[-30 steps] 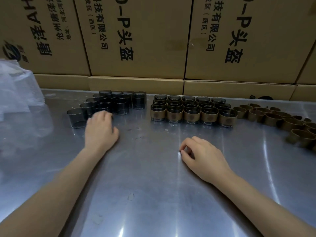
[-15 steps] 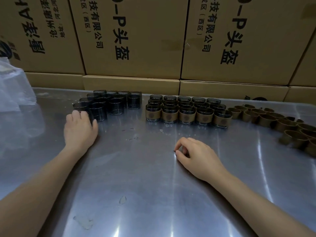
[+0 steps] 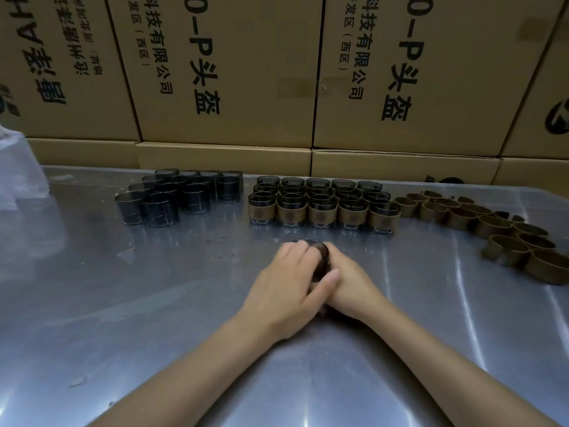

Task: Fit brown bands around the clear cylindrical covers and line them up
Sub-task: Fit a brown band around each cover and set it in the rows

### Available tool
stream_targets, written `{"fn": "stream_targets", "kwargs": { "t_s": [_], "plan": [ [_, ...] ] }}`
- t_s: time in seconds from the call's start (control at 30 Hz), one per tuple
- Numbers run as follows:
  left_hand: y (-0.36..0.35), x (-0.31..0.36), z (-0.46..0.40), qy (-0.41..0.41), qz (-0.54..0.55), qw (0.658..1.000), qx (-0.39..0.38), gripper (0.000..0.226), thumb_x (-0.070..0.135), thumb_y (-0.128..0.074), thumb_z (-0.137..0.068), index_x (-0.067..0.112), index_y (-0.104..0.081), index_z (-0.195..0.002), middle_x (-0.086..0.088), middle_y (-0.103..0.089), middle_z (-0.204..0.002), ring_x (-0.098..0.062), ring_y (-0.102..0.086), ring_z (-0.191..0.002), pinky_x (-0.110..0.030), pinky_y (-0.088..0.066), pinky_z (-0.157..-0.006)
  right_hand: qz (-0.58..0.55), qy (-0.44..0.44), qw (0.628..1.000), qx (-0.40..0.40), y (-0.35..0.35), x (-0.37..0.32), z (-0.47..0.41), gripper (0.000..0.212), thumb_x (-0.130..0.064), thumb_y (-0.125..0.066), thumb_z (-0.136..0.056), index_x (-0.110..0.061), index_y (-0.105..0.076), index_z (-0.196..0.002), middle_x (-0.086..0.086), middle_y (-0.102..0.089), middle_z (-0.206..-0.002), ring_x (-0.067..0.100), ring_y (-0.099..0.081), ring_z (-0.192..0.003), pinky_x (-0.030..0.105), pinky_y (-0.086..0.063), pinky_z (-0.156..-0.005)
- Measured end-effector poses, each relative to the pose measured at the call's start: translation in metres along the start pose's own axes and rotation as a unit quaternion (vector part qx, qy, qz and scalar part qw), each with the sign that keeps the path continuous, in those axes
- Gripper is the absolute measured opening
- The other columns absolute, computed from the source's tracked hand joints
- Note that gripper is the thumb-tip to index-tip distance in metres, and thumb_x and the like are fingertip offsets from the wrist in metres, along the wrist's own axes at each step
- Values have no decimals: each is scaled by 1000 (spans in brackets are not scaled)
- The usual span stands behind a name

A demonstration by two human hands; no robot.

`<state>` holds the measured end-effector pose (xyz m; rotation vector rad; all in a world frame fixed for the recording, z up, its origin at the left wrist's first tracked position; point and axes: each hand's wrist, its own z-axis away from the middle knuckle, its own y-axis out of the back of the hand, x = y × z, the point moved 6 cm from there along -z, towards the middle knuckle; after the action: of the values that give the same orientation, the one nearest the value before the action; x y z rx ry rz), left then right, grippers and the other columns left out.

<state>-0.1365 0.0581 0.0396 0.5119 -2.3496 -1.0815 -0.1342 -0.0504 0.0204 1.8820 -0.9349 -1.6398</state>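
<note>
Smoky clear cover [image 3: 317, 251]: one cylinder stands on the steel desk [image 3: 154, 303], near its middle, just in front of the banded rows; only its dark rim and part of its wall show between the two hands.
Left hand [image 3: 286, 285]: fingers curled over the cover's left side and top, thumb laid across toward the other hand, gripping it.
Right hand [image 3: 348, 285]: wrapped round the cover's right side, touching the left thumb; whether a band lies under it I cannot tell.
Banded covers [image 3: 323, 204]: tidy rows behind the hands, each brown band bearing a small round emblem too small to read.
Bare covers [image 3: 175, 195]: a dark cluster to the left, well apart from the hands.
Loose brown bands [image 3: 498, 229]: a curving heap of rings at the right.
Cardboard cartons [image 3: 221, 66]: stacked behind the desk, printed "科技有限公司", "(西区)" and "0-P头盔".
Plastic bag [image 3: 18, 171]: whitish, at the far left edge.
</note>
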Motion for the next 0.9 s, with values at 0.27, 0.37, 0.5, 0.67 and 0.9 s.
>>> {"fn": "stream_targets", "kwargs": {
  "t_s": [0.27, 0.37, 0.5, 0.67, 0.9],
  "plan": [
    [3, 6, -12, -15, 55, 994, 94, 31, 41, -44, -91, 14, -55, -101, 6, -46, -109, -10, -40, -109, -14, -32, -93, -154, 34, 983, 91, 14, 5, -1, 48, -23, -74, -77, -37, -50, -117, -17, -65, -97, 3, -61, -94, 24, -50, -81],
    [10, -3, -12, 3, 140, 979, 146, 46, 39, -61, -83, 16, -52, -122, 10, -43, -124, -4, -41, -120, -6, -25, -102, -242, 47, 961, 121, 17, 7, -2, 58, -8, -84, -69, -28, -55, -116, -17, -68, -95, -3, -64, -89, 13, -50, -73],
    [-6, -22, -18, 111, 296, 947, 63, 69, 46, -70, -75, 33, -44, -137, 16, -52, -136, 2, -47, -126, -24, -39, -108, -273, 36, 951, 139, 16, 10, -4, 57, 1, -81, -69, -30, -56, -109, -16, -70, -94, 4, -67, -92, 30, -56, -84],
    [-2, -23, -17, 104, 347, 927, 95, 55, 36, -78, -71, 43, -50, -119, 26, -61, -116, 3, -58, -113, -17, -49, -92, -261, 29, 955, 137, 15, 13, -7, 55, 2, -78, -69, -31, -59, -108, -8, -69, -103, 13, -66, -99, 44, -54, -91],
    [7, -11, -15, 112, 335, 926, 134, 56, 35, -82, -64, 34, -52, -111, 24, -60, -110, 4, -56, -110, -14, -46, -88, -213, 71, 964, 143, 19, 4, -1, 60, -3, -80, -68, -30, -59, -118, -18, -66, -108, -2, -61, -102, 17, -50, -86]
  ]
}}
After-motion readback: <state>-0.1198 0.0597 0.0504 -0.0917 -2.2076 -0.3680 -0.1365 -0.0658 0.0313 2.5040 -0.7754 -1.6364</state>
